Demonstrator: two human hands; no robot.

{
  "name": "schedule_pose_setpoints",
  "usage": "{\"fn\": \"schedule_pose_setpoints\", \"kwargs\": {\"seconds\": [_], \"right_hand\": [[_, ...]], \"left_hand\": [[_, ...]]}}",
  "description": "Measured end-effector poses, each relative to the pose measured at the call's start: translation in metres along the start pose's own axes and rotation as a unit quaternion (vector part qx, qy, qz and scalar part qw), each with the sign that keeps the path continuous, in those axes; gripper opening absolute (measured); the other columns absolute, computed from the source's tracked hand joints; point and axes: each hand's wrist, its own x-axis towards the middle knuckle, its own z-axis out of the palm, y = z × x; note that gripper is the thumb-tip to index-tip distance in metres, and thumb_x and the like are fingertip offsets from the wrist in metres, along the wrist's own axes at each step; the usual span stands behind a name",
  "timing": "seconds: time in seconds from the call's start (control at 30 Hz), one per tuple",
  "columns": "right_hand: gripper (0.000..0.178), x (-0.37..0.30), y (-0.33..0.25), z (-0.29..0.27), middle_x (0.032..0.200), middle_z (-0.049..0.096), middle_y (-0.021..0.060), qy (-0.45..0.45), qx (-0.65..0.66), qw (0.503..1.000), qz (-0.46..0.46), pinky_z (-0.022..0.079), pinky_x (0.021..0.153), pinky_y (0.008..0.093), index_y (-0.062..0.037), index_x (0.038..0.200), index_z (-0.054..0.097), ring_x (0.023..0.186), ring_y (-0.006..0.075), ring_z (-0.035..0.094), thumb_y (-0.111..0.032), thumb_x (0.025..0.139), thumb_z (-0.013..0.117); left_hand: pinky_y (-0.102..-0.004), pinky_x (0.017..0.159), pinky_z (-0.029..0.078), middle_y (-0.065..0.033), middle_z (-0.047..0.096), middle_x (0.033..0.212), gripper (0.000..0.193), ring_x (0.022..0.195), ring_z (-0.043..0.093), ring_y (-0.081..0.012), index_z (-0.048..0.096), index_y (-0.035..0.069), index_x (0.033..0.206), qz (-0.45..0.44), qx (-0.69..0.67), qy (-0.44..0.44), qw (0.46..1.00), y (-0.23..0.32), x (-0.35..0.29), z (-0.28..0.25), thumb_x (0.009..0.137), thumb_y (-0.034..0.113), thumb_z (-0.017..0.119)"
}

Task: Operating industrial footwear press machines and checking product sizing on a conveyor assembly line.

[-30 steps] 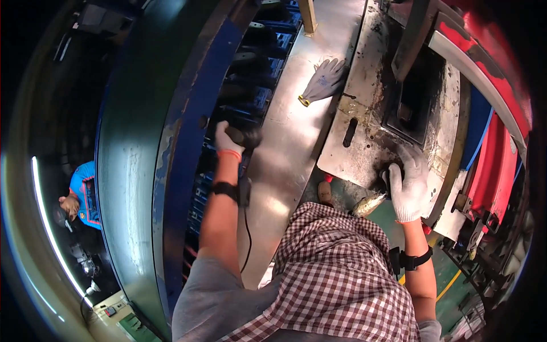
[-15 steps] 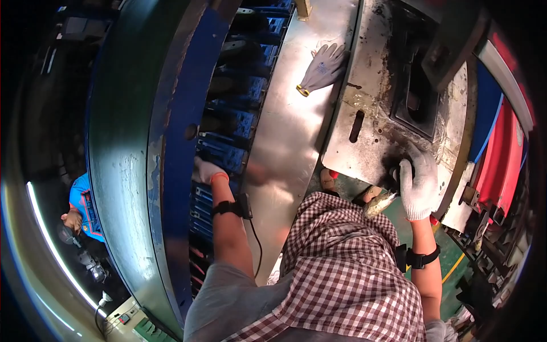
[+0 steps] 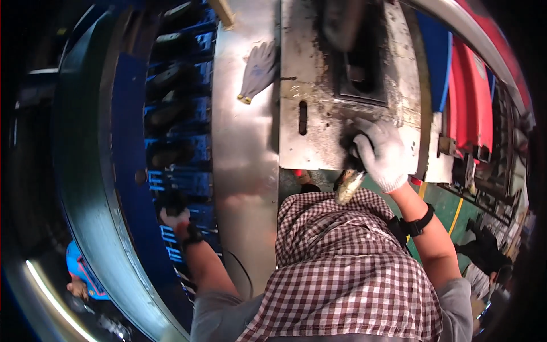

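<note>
My right hand (image 3: pixel 380 154), in a white knitted glove, is at the near edge of a stained metal worktop (image 3: pixel 290 151). Its fingers curl round something dark that they mostly hide. Below the thumb a pale, worn-looking, wrapped handle (image 3: pixel 349 187) sticks out towards me. My left hand (image 3: pixel 176 218), gloved in white, is at a row of blue carriers (image 3: pixel 202 145) on the left. A dark rounded item (image 3: pixel 171 200) lies against its fingers; motion blur and shade hide whether they grip it.
A grey glove with a yellow cuff (image 3: pixel 258 71) lies on the bare metal strip between carriers and worktop. A dark framed opening (image 3: pixel 360 77) is set in the worktop. Another person in blue (image 3: pixel 80 268) is beyond the curved green panel (image 3: pixel 94 245). Red machinery (image 3: pixel 470 97) stands right.
My view has swung, so the carriers and worktop appear farther left. My left hand has come nearer along the carriers, and a dark item now shows at its fingers. My right hand keeps its curled hold.
</note>
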Motion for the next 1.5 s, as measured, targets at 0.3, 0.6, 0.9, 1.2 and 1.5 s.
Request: {"fn": "schedule_pose_setpoints", "kwargs": {"seconds": [0.3, 0.6, 0.9, 1.2, 1.5], "right_hand": [[0.029, -0.004, 0.003, 0.001, 0.102, 0.072, 0.0132, 0.047, 0.102, 0.990, -0.085, 0.055, 0.089, 0.0442, -0.0064, 0.113, 0.073, 0.097, 0.0343, 0.069, -0.018, 0.087, 0.073], [0.098, 0.016, -0.032, 0.012, 0.165, 0.037, 0.0171, -0.079, 0.579, 0.804, 0.107, 0.033, 0.123, 0.0387, -0.0052, 0.169, 0.008, 0.148, 0.0263, 0.042, -0.034, 0.097, 0.069], [0.095, 0.129, 0.081, 0.009, 0.137, 0.055, 0.0295, 0.068, 0.079, 0.960, 0.261, 0.051, 0.106, 0.0470, -0.0171, 0.160, 0.043, 0.127, 0.0446, 0.058, -0.055, 0.079, 0.076], [0.092, 0.137, 0.056, 0.017, 0.130, 0.058, 0.0266, -0.025, -0.062, 0.965, 0.254, 0.055, 0.097, 0.0483, -0.0221, 0.159, 0.043, 0.118, 0.0426, 0.062, -0.060, 0.081, 0.073], [0.042, 0.019, 0.106, -0.009, 0.127, 0.066, 0.0257, 0.211, 0.212, 0.945, 0.129, 0.050, 0.103, 0.0419, -0.0023, 0.135, 0.064, 0.118, 0.0369, 0.065, -0.027, 0.101, 0.064]], "left_hand": [[-0.0593, 0.123, 0.035, -0.0278, 0.046, 0.152, 0.092, 0.138, 0.049, -0.0435, 0.037, 0.000, 0.155, -0.188, -0.090, -0.160, 0.965, -0.060, -0.191, 0.146, 0.075, 0.034, 0.066], [-0.0478, 0.129, 0.023, -0.0206, 0.033, 0.167, 0.088, 0.156, 0.031, -0.0356, 0.022, 0.003, 0.166, -0.220, 0.158, -0.397, 0.877, -0.113, -0.245, 0.397, 0.090, 0.018, 0.064], [-0.0482, 0.129, 0.021, -0.0217, 0.038, 0.164, 0.085, 0.154, 0.035, -0.0339, 0.027, 0.001, 0.163, 0.420, 0.240, -0.452, 0.749, -0.045, -0.302, 0.528, 0.090, 0.010, 0.067], [-0.0465, 0.121, 0.036, -0.0248, 0.050, 0.151, 0.068, 0.142, 0.048, -0.0396, 0.047, 0.001, 0.152, 0.639, 0.288, -0.525, 0.483, -0.010, -0.312, 0.658, 0.096, 0.032, 0.069], [-0.0445, 0.095, 0.053, -0.0227, 0.071, 0.108, 0.043, 0.105, 0.069, -0.0393, 0.065, 0.004, 0.115, 0.551, 0.510, -0.579, 0.317, -0.013, -0.349, 0.743, 0.095, 0.041, 0.061]]}}
